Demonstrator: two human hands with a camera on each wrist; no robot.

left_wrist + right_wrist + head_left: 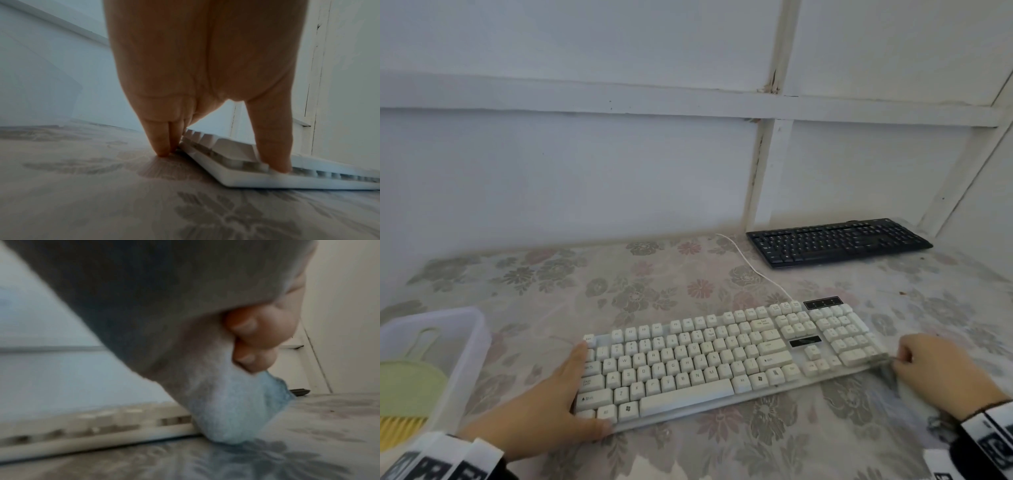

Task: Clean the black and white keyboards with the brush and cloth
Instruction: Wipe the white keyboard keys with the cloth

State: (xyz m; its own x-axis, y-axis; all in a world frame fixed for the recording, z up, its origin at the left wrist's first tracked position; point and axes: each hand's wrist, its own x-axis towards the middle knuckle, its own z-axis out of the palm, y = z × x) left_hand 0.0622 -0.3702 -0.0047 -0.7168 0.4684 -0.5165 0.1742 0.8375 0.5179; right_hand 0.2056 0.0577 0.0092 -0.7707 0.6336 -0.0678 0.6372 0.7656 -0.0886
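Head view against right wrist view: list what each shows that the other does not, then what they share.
Only the head view shows the left hand resting on the white keyboard's left end, the green brush in the clear bin, and the whole black keyboard at the wall.

Only the right wrist view shows that the right hand grips a grey cloth, pressed at the white keyboard's end.

Both show the white keyboard, the right hand and the floral tablecloth.

Brush [404,394] cut off at frame edge, half veiled by tub [465,359] wall. Cloth [226,410] blurred; mostly hidden under right hand [941,373].
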